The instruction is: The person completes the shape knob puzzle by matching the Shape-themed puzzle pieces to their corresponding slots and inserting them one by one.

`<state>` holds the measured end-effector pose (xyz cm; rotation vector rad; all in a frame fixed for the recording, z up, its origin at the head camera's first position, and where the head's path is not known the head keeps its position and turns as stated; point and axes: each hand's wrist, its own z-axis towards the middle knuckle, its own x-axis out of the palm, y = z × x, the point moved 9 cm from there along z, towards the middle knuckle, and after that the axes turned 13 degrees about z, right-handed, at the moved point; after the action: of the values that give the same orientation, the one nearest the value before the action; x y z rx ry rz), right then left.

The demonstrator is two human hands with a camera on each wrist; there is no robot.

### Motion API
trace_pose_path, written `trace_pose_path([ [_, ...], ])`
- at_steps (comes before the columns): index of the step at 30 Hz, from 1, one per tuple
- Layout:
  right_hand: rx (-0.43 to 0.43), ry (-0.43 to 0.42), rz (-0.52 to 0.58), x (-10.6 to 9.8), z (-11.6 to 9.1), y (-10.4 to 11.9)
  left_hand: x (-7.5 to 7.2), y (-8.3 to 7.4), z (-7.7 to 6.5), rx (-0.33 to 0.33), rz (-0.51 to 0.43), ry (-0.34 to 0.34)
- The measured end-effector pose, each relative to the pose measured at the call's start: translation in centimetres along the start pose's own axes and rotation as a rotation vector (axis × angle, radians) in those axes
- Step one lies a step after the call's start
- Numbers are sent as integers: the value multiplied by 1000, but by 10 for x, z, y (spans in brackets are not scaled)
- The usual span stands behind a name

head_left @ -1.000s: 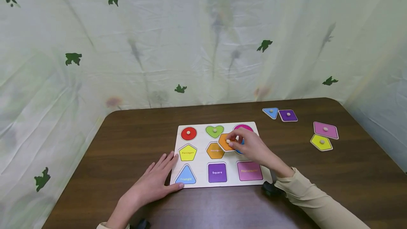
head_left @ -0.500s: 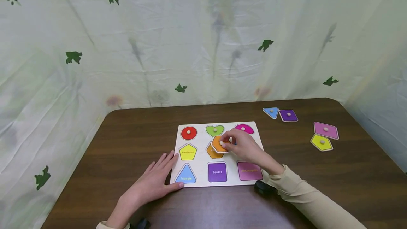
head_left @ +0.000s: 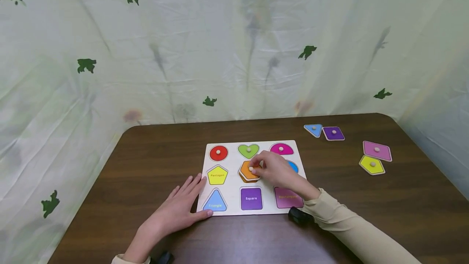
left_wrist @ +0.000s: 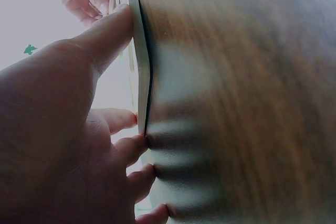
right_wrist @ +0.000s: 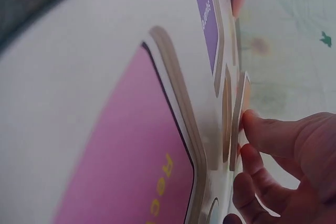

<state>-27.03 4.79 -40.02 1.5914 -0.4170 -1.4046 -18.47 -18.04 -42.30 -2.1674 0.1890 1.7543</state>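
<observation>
My right hand (head_left: 275, 169) pinches the small knob of an orange hexagon piece (head_left: 246, 169). In the right wrist view, that hexagon piece (right_wrist: 240, 124) hangs just above the white puzzle board (right_wrist: 110, 19), tilted a little. Below it in the head view, a darker orange hexagon recess shows along the lower edge. My left hand (head_left: 179, 203) lies with spread, straight fingers at the board's left edge, the thumb on its lower left corner. The left wrist view shows the thumb (left_wrist: 113, 30) over the board's edge and the other fingertips beside it.
Red circle (head_left: 218, 153), green heart (head_left: 248, 150) and magenta half-circle (head_left: 281, 149) pieces sit along the board's top row. Loose on the table to the right lie a blue triangle (head_left: 313, 130), purple square (head_left: 334, 133), pink rectangle (head_left: 377, 150) and yellow pentagon (head_left: 372, 165).
My right hand has carried the orange hexagon leftward and down, from beside the hexagon recess to over it. The left hand has stayed in place.
</observation>
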Motion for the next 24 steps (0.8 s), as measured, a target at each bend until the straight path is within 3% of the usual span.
trace_pose_path([
  [24, 36, 45, -48, 8, 6, -4, 1, 1, 2, -6, 2, 9],
])
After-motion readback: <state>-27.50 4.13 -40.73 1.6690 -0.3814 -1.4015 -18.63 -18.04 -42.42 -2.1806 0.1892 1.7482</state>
